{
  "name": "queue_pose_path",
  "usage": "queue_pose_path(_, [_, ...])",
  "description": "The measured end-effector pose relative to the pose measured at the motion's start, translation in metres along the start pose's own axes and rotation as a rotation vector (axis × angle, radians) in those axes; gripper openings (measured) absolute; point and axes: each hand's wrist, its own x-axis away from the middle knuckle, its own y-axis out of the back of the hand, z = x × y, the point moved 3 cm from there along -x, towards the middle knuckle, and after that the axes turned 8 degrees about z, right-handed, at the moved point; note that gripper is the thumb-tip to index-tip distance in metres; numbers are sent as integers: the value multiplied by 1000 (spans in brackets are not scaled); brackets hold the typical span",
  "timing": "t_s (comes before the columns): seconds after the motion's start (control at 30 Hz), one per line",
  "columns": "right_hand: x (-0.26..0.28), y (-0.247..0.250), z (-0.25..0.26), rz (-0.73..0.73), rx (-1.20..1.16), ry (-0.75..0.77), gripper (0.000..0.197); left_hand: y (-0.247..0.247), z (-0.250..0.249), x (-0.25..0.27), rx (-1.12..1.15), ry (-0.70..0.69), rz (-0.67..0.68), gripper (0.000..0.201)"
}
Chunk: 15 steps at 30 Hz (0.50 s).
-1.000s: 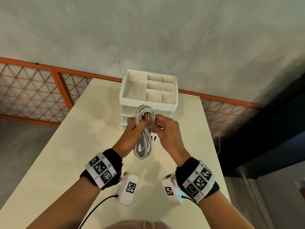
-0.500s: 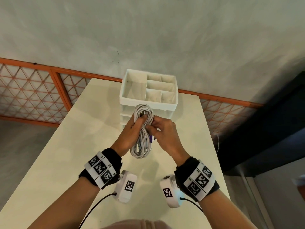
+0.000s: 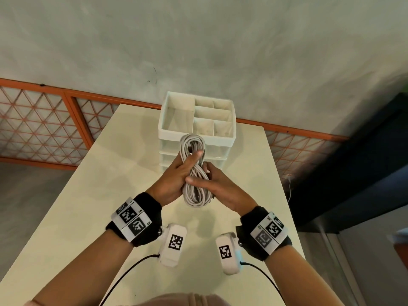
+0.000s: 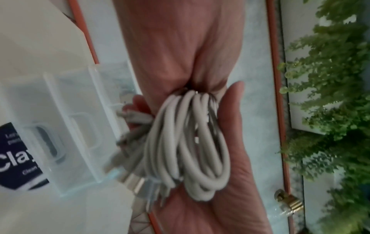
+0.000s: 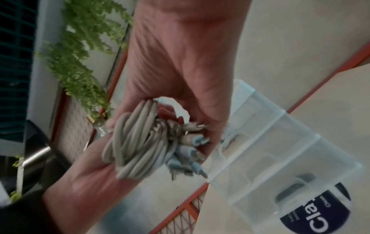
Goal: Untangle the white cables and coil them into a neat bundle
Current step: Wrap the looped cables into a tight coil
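Observation:
The white cables form one long coiled bundle, held upright above the table in front of the drawer unit. My left hand grips its middle from the left, thumb pointing up along the loops. From the right, my right hand grips the same waist, its thumb lying across the strands. In the left wrist view the loops sit between both palms, with plug ends sticking out to the left. The right wrist view shows the coil and several plugs by my right fingers.
A white drawer unit with an open compartment tray stands just behind the hands; its clear drawers carry a dark label. The cream table has orange mesh railing behind it, and its right edge drops to dark floor.
The bundle and both hands have come slightly nearer me. My right hand went from pinching near the top to wrapping the middle, thumb across the strands; my left thumb now points up.

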Motion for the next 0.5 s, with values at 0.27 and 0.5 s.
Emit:
queue_pose_path(0.27, [5, 8, -6, 193, 27, -163, 41, 13, 0, -4, -102, -10, 204, 37])
queue_pose_path(0.5, [13, -3, -10, 261, -136, -131, 8, 17, 11, -10, -24, 33, 245, 46])
